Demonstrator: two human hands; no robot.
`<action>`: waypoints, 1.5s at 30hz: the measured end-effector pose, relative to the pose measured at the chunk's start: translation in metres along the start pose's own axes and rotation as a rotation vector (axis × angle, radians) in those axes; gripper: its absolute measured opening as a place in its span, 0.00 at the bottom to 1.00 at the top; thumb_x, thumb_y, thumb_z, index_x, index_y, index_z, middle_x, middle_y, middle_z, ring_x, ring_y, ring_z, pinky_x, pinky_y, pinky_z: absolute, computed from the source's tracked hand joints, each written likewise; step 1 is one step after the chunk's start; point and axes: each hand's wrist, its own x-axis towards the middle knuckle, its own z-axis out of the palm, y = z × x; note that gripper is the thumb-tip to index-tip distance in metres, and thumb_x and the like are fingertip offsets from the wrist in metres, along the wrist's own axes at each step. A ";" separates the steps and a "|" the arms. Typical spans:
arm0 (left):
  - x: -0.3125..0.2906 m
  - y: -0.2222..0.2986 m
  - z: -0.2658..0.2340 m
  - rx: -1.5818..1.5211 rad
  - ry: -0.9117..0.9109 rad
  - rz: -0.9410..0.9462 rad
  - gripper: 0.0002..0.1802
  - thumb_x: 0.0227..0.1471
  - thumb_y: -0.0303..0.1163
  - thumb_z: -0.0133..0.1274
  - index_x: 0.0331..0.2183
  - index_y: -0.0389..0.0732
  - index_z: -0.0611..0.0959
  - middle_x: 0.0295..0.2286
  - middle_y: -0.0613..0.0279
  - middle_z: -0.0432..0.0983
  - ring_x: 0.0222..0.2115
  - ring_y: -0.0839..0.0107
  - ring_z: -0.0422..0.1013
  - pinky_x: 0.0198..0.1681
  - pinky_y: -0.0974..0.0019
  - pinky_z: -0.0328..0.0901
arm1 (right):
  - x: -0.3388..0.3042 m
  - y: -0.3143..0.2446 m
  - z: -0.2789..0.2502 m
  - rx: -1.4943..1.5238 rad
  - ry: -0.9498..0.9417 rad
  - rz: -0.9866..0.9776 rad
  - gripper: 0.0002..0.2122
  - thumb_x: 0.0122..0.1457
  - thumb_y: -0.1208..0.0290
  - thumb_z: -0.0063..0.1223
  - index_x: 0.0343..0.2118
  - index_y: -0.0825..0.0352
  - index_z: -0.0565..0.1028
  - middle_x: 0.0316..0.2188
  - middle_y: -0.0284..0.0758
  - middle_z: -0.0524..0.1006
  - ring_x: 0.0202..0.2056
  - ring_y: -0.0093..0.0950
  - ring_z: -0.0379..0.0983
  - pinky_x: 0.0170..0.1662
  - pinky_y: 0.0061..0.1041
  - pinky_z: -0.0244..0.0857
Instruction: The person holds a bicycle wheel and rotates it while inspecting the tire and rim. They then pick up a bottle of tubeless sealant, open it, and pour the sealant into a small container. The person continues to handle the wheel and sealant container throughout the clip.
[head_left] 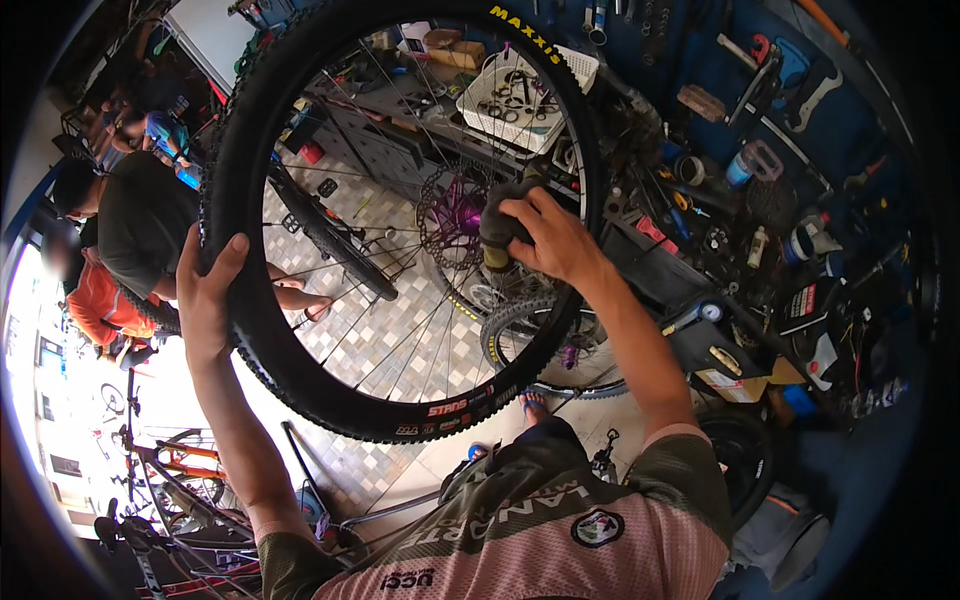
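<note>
A large bicycle wheel with a black knobby tyre (236, 190) stands raised in front of me. At its centre are a purple hub (462, 216) and a thin disc rotor (432, 222). My left hand (208, 295) grips the tyre's left side, thumb on the near sidewall and fingers partly hidden behind it. Just right of the hub, my right hand (550, 235) is closed on a dark, stained rag (497, 228). The rag lies at the spokes by the hub; whether it presses on them I cannot tell.
Behind the wheel, a white basket (505, 128) of small parts sits on a cluttered workbench. Tools hang on the blue wall at right. Another wheel (500, 335) is low behind the raised one. Bicycles (185, 470) stand lower left; people (145, 225) are at the left.
</note>
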 end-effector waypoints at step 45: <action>-0.051 -0.008 0.001 0.027 0.006 0.146 0.49 0.58 0.40 0.70 0.66 0.21 0.64 0.40 0.49 0.83 0.32 0.69 0.80 0.35 0.69 0.75 | -0.015 -0.039 0.029 -0.020 0.272 0.152 0.11 0.60 0.70 0.61 0.42 0.65 0.73 0.34 0.47 0.79 0.36 0.55 0.79 0.36 0.48 0.74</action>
